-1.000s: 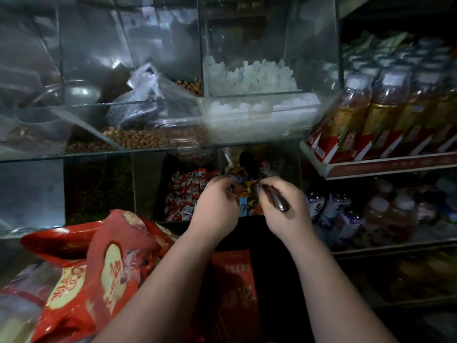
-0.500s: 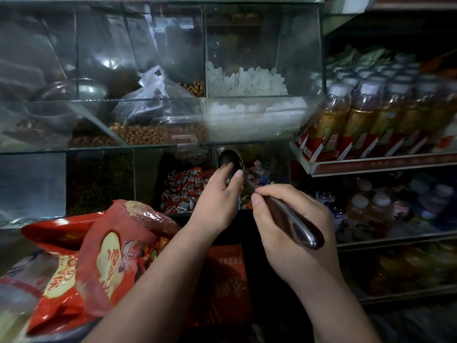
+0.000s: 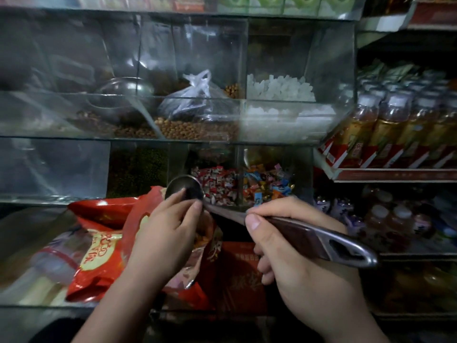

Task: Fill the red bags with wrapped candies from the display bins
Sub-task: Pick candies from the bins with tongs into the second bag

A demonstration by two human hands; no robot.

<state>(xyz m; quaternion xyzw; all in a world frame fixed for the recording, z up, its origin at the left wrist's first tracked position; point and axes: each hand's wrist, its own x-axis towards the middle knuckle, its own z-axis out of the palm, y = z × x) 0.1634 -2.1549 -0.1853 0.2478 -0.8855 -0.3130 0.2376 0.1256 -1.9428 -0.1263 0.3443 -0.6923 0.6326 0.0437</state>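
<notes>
My right hand (image 3: 294, 246) grips the dark handle of a metal ladle (image 3: 319, 240). Its bowl (image 3: 184, 188) is tipped over the open mouth of a red bag (image 3: 103, 253) lying low on the left. My left hand (image 3: 170, 229) reaches to the bowl, with its fingertips touching the rim and the bag's mouth just below. Behind the ladle, the lower glass bins hold red-and-white wrapped candies (image 3: 217, 184) and mixed coloured wrapped candies (image 3: 268, 183). What the bowl holds is hidden.
Upper glass bins hold brown nuts (image 3: 193, 128), a clear plastic bag (image 3: 195, 95), white sugar lumps (image 3: 279, 87) and a metal bowl (image 3: 123, 95). Shelves of bottled drinks (image 3: 400, 125) stand at the right. A red box (image 3: 241, 273) sits under my hands.
The ladle has come out of the coloured candy bin and swung left over the red bag. My left hand moved left with its bowl, and my right hand drew back.
</notes>
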